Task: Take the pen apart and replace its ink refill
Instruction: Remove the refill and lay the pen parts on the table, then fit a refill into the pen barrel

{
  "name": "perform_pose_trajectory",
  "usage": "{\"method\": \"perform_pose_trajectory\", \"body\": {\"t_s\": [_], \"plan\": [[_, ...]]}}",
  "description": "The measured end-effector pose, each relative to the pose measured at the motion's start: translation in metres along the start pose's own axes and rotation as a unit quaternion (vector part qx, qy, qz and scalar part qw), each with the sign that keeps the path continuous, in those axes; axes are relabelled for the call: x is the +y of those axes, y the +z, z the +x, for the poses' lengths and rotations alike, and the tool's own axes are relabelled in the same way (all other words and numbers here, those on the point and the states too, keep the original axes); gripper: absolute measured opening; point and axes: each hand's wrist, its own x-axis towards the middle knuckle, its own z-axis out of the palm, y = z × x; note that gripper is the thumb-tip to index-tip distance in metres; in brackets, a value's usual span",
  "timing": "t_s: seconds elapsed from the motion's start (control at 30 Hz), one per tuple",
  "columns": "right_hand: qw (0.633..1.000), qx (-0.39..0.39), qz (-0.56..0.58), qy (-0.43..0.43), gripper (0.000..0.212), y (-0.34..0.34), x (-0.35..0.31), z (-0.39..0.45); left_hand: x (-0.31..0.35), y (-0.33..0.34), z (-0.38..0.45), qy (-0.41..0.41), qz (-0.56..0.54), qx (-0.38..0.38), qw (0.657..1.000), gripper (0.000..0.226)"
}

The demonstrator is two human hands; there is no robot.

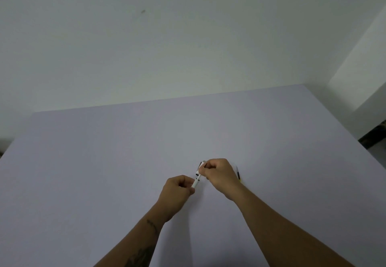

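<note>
A white pen [197, 180] with black bands is held slanted above the table, between both hands. My left hand [179, 189] grips its lower end with closed fingers. My right hand [219, 174] pinches its upper end, where a white and black cap or clip part [201, 167] shows. A thin refill [238, 174], dark with a yellowish lower end, lies on the table just right of my right hand, partly hidden by it.
The pale lavender table [125, 162] spreads wide around the hands. A white wall stands behind its far edge. Something dark [376, 135] lies beyond the table's right edge.
</note>
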Motion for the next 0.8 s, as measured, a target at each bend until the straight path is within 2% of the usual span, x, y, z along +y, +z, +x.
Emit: {"method": "perform_pose_trajectory", "body": {"t_s": [0.07, 0.13, 0.23, 0.37, 0.7, 0.8], "plan": [[0.999, -0.037, -0.015, -0.001, 0.017, 0.000, 0.002, 0.002, 0.001, 0.001, 0.002, 0.004, -0.003, 0.002, 1.000, 0.020], [0.999, -0.051, -0.005, 0.005, 0.006, 0.000, 0.005, 0.007, 0.001, 0.003, 0.005, 0.004, -0.005, 0.008, 1.000, 0.018], [0.999, -0.012, 0.009, 0.035, 0.025, -0.010, 0.014, 0.020, -0.001, 0.004, 0.010, -0.009, -0.019, 0.020, 1.000, 0.015], [0.993, 0.045, -0.082, 0.070, 0.036, -0.029, 0.037, 0.037, -0.006, 0.007, 0.018, -0.040, -0.035, 0.029, 0.998, 0.014], [0.973, 0.008, -0.221, 0.065, 0.042, -0.008, 0.049, 0.064, -0.024, 0.018, 0.034, -0.097, -0.048, 0.045, 0.993, 0.013], [0.970, 0.028, -0.237, 0.054, 0.038, 0.005, 0.044, 0.072, -0.027, 0.019, 0.034, -0.111, -0.049, 0.051, 0.991, 0.014]]}}
